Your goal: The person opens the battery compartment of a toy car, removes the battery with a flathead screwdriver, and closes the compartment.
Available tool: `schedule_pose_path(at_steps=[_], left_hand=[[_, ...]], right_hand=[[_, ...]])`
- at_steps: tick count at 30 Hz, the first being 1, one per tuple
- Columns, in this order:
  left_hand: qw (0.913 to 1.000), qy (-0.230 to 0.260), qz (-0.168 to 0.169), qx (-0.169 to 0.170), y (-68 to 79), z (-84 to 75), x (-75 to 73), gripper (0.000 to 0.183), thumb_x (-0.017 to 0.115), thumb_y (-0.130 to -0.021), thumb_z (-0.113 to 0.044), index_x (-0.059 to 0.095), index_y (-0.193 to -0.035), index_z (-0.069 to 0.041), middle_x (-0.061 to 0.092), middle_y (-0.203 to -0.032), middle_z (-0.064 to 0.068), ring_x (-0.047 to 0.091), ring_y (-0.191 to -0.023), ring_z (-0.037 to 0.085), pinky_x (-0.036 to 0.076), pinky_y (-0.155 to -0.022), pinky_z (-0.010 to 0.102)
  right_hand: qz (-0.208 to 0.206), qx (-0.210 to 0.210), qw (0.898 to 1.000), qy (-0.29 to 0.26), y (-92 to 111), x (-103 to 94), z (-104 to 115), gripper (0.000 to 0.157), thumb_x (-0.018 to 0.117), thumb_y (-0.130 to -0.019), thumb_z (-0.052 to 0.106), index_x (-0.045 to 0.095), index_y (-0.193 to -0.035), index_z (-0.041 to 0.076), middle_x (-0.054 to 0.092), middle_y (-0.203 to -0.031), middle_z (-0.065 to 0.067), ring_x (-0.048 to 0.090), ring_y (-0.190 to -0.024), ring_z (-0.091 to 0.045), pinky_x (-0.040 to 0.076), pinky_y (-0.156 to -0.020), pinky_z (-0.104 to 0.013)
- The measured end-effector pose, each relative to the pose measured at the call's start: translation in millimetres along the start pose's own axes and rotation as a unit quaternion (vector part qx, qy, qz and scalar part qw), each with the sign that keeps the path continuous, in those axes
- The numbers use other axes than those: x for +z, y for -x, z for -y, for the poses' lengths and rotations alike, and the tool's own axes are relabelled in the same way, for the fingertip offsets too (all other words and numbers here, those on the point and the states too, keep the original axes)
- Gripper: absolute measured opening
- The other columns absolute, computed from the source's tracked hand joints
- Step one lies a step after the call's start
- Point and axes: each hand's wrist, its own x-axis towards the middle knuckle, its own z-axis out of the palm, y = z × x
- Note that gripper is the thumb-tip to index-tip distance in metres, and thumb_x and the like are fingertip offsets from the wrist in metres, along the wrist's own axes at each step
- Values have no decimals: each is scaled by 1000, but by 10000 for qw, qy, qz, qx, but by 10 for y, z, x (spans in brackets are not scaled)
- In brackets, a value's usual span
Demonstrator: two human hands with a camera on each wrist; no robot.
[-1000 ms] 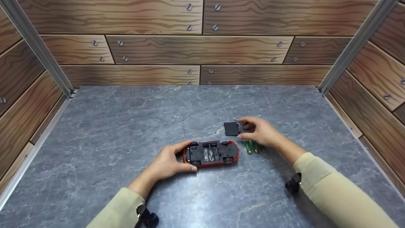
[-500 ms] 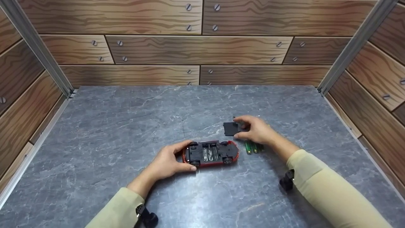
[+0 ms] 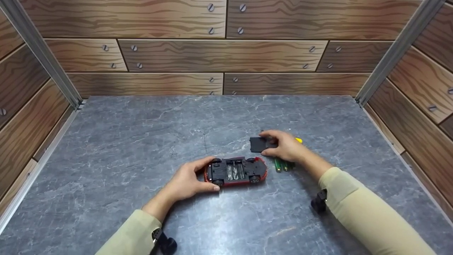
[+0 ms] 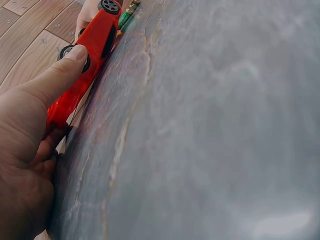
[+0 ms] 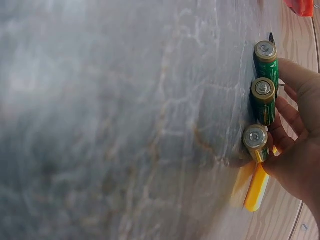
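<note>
In the head view a red toy car (image 3: 236, 172) lies upside down, black underside up, its battery compartment uncovered with metal contacts showing. My left hand (image 3: 185, 180) holds its left end between thumb and fingers; the left wrist view shows the thumb against a wheel (image 4: 74, 57). Beyond the car's right end, a flat black battery cover (image 3: 257, 144) rests on the table. My right hand (image 3: 285, 145) spans it, the thumb at its near edge and the index finger at the far edge. Green batteries (image 5: 263, 100) lie side by side just in front of that hand.
A yellow handle-like piece (image 5: 257, 187) sticks out past my right hand, its end also showing in the head view. The grey marbled table (image 3: 148, 127) is bordered by wood-patterned walls (image 3: 223, 55) and metal corner posts (image 3: 400, 53).
My right hand has moved left over the battery cover, and the yellow end has come into sight behind it. The car, the cover and my left hand stay nearly still.
</note>
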Motion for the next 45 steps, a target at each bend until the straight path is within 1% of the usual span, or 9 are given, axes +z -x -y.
schedule_pose_path(at_steps=[7, 12, 17, 28, 32, 35, 37, 42, 45], left_hand=[[10000, -27, -6, -42, 8, -8, 4, 99, 100, -69, -35, 56, -155, -16, 58, -154, 10, 56, -137, 29, 35, -123, 51], [9999, -42, -33, 86, 5, 6, 12, 97, 100, -71, -35, 56, -154, -12, 60, -152, 10, 57, -137, 29, 36, -123, 51], [9999, -117, -12, 51, -7, 8, 9, 99, 100, -70, -35, 55, -155, -12, 58, -154, 10, 56, -138, 28, 34, -124, 49], [10000, -8, 58, -59, 1, -7, 7, 101, 100, -70, -34, 53, -157, -14, 58, -154, 10, 63, -125, 25, 39, -120, 49], [10000, -59, 30, -29, -3, -5, 7, 100, 100, -70, -35, 54, -156, -14, 58, -154, 9, 62, -127, 26, 38, -121, 50], [9999, -127, 4, -3, -6, -2, 7, 100, 100, -70, -36, 54, -156, -15, 59, -153, 9, 61, -130, 26, 37, -122, 49], [9999, -136, -7, 8, -6, -1, 5, 100, 100, -70, -36, 54, -156, -15, 59, -154, 9, 60, -132, 27, 37, -122, 49], [9999, -101, -38, 128, -6, 5, 4, 96, 100, -70, -34, 57, -154, -13, 61, -151, 9, 58, -136, 28, 37, -122, 49], [9998, -79, -42, 156, -5, 10, 3, 96, 100, -71, -33, 57, -154, -13, 61, -151, 10, 58, -136, 28, 37, -122, 50]], right_hand=[[-16, -39, 9999, -120, 28, 8, -9, 63, 87, -89, 17, 62, -145, 5, 68, -135, -20, 67, -114, -37, 53, -103, -55], [-67, -76, 9997, -232, 42, 3, -14, 62, 88, -88, 15, 63, -144, 3, 71, -129, -19, 68, -111, -35, 53, -101, -51], [-67, -18, 9991, -427, 52, -22, -15, 62, 87, -89, 15, 62, -144, 2, 71, -129, -19, 68, -110, -34, 53, -101, -50], [-72, 125, 9973, -714, 119, -89, 45, 64, 87, -90, 17, 60, -148, 8, 69, -133, -18, 69, -115, -36, 55, -103, -53], [-185, 29, 9975, -675, 161, -130, 107, 62, 87, -90, 17, 62, -147, 10, 72, -126, -17, 70, -109, -34, 58, -91, -44], [-275, -29, 9979, -593, 196, -151, 163, 62, 88, -90, 17, 63, -146, 11, 72, -126, -13, 70, -105, -32, 57, -80, -34], [-322, -116, 9981, -507, 222, -157, 201, 62, 88, -89, 17, 63, -145, 11, 72, -128, -12, 69, -104, -33, 56, -77, -31], [-374, -468, 9973, -431, 289, -160, 299, 63, 89, -87, 16, 64, -144, 7, 71, -133, -11, 69, -109, -36, 57, -85, -47], [-375, -600, 9966, -417, 324, -160, 362, 63, 90, -86, 17, 64, -143, 9, 71, -134, -10, 69, -113, -33, 55, -91, -56]])
